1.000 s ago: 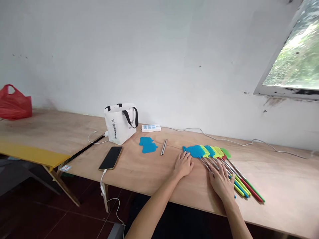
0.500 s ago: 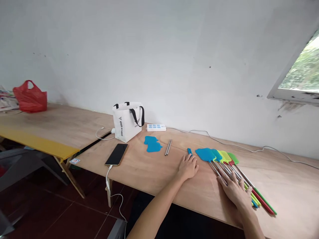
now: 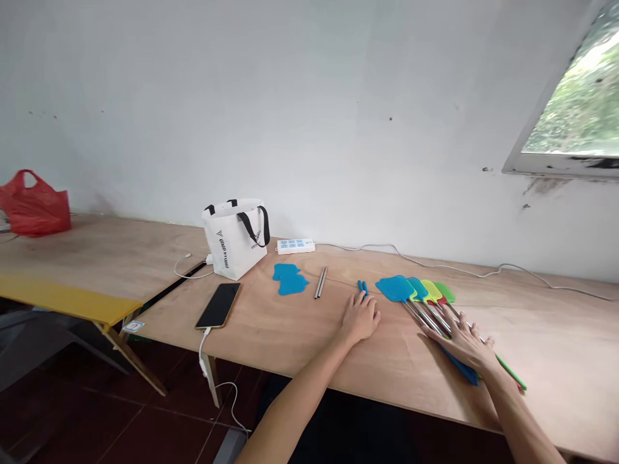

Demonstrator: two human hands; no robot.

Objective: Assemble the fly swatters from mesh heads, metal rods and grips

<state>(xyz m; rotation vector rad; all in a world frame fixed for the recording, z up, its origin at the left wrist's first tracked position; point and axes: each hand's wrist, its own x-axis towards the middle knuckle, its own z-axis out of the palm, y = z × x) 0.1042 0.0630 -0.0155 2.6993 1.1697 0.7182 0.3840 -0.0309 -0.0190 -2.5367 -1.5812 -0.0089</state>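
My left hand (image 3: 362, 317) lies on the table over two blue tube-like handles (image 3: 362, 288), fingers lightly curved; only the handles' far ends show beyond the fingertips. To the right, my right hand (image 3: 461, 341) is spread flat across the metal shafts of several fly swatters (image 3: 397, 289) lying side by side. Their blue, yellow-green, red and green heads overlap in a fan pointing away from me. Part of the shafts and grips is hidden under that hand. Left of my hands lie two metal tubes (image 3: 321, 282) and two loose blue swatter heads (image 3: 293, 283).
A black-screened phone (image 3: 218, 305) is plugged into a white cable near the front left edge. Behind it stands a white bag (image 3: 235, 241) with black handles. A power strip (image 3: 296, 245) sits by the wall, its cord running right. A red plastic bag (image 3: 39, 209) is far left.
The view has turned a little to the right. My right hand has shifted on the swatter shafts, and blue grips now show on its left. My left hand still rests on the blue handles.
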